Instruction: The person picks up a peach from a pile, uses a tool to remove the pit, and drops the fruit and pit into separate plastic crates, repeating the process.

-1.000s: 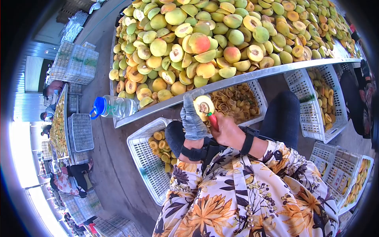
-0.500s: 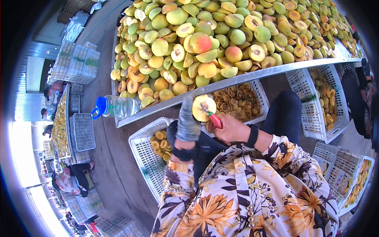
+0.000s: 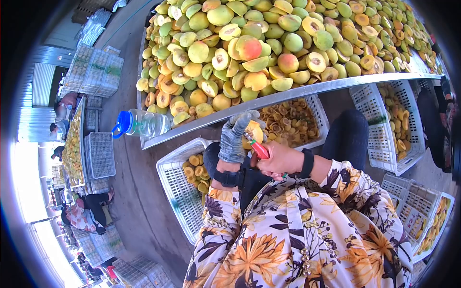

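My left hand, in a grey glove, has its fingers wrapped round a yellow fruit half. Bare and closed, my right hand grips a small red-handled tool, whose tip is at the fruit half. Both hands are close together in front of the metal table's rim. Cut green and orange fruit is heaped on that table. Below the hands, one white crate holds fruit halves, and another crate holds brown and yellow fruit pieces.
A water bottle with a blue cap lies at the table's left corner. More fruit crates stand at the right. Stacked crates, a second fruit table and several people are at the left.
The fruit half has tilted and turned in my gloved left hand, whose fingers now curl round it. My right hand has rotated slightly with the red tool. The camera view has shifted a little.
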Demonstrator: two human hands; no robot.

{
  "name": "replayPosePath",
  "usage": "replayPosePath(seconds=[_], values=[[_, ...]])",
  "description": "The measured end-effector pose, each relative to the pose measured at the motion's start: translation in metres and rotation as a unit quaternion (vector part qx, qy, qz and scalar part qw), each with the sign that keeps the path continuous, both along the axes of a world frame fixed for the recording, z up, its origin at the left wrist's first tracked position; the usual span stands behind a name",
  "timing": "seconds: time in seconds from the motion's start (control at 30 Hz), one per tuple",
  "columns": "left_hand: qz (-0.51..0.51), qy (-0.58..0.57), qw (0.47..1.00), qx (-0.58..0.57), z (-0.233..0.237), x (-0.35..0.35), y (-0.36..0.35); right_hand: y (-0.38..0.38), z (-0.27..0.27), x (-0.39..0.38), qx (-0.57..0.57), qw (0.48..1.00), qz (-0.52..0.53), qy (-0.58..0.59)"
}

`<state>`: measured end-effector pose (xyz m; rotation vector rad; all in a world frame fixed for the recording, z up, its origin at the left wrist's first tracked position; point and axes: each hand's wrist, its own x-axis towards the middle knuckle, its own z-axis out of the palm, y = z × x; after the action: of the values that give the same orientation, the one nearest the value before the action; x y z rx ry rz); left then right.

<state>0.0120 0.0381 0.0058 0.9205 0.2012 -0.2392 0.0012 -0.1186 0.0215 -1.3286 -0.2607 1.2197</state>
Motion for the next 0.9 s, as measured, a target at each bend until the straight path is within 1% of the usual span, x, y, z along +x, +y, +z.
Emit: replayPosePath(seconds=[0.03,0.07,0.1,0.13,0.17,0.2,0.23,0.27,0.3,0.33,0.37,0.4,0.43,0.47,0.5,0.53,0.57,0.6,0.63,0.67,0.7,0.73,0.8,0.83,0.9], values=[[-0.006,0.003,1.000,-0.028,0.003,-0.001,-0.001,-0.002,0.001,0.000,0.061,0.991,0.003,0.116],[-0.004,0.003,1.000,-0.029,0.003,-0.002,-0.003,-0.004,0.002,0.001,0.121,0.966,0.007,0.230],[0.000,-0.006,0.998,-0.058,0.003,-0.003,-0.006,-0.004,-0.002,0.002,0.165,0.944,0.021,0.286],[0.003,-0.016,0.996,-0.087,0.004,-0.002,-0.008,-0.004,-0.007,0.002,0.165,0.944,0.023,0.285],[0.022,-0.014,0.997,-0.076,0.009,-0.003,-0.015,-0.004,-0.012,0.002,0.223,0.913,0.024,0.340],[0.023,-0.015,0.997,-0.075,0.004,0.000,-0.016,-0.004,-0.015,0.001,0.280,0.875,0.025,0.393],[0.072,0.007,0.996,-0.048,-0.007,0.006,-0.015,-0.004,-0.014,0.000,0.292,0.865,0.001,0.408],[0.120,0.028,0.992,-0.019,-0.021,0.011,-0.010,-0.006,-0.011,0.001,0.293,0.865,0.004,0.408],[0.180,0.072,0.981,-0.015,-0.047,0.014,0.005,-0.011,-0.007,0.003,0.309,0.886,0.001,0.345],[0.245,0.104,0.963,-0.046,-0.019,0.003,0.005,-0.017,-0.003,0.006,0.324,0.903,-0.002,0.282],[0.221,-0.045,0.966,0.129,-0.059,-0.007,0.034,-0.022,0.000,0.015,0.259,0.925,-0.010,0.278],[0.261,0.011,0.962,0.075,-0.041,-0.019,0.049,-0.026,-0.010,0.017,0.261,0.925,-0.009,0.276],[0.268,-0.083,0.913,0.297,-0.055,-0.036,0.075,-0.028,-0.031,0.019,0.058,0.995,0.045,-0.061],[0.212,0.007,0.924,0.319,-0.041,-0.048,0.098,-0.030,-0.053,0.021,-0.153,0.904,0.090,-0.388],[0.182,0.047,0.841,0.507,-0.030,-0.060,0.111,-0.039,-0.080,0.018,-0.250,0.812,0.069,-0.523],[0.139,0.097,0.748,0.642,-0.029,-0.068,0.132,-0.045,-0.099,0.014,-0.337,0.690,0.046,-0.638],[0.167,0.046,0.679,0.713,-0.018,-0.068,0.141,-0.042,-0.093,0.016,-0.332,0.691,0.048,-0.641],[0.193,-0.003,0.601,0.776,-0.009,-0.067,0.147,-0.041,-0.087,0.018,-0.299,0.739,0.037,-0.603],[0.205,0.003,0.575,0.792,0.002,-0.059,0.147,-0.038,-0.083,0.015,-0.265,0.786,0.026,-0.559],[0.215,0.006,0.549,0.807,0.009,-0.042,0.149,-0.031,-0.082,0.011,-0.262,0.787,0.028,-0.558],[0.192,0.007,0.525,0.829,0.005,-0.021,0.160,-0.023,-0.078,0.008,-0.229,0.825,0.033,-0.516],[0.196,0.002,0.526,0.828,0.001,0.001,0.166,-0.017,-0.074,0.007,-0.198,0.857,0.035,-0.474],[0.072,0.058,0.546,0.833,-0.008,0.037,0.173,-0.014,-0.068,0.002,-0.199,0.852,0.025,-0.484],[0.073,0.052,0.548,0.832,-0.012,0.046,0.175,-0.014,-0.064,-0.002,-0.197,0.849,0.020,-0.489],[0.006,0.073,0.496,0.865,-0.020,0.057,0.179,-0.016,-0.056,-0.004,-0.190,0.852,0.013,-0.487]])
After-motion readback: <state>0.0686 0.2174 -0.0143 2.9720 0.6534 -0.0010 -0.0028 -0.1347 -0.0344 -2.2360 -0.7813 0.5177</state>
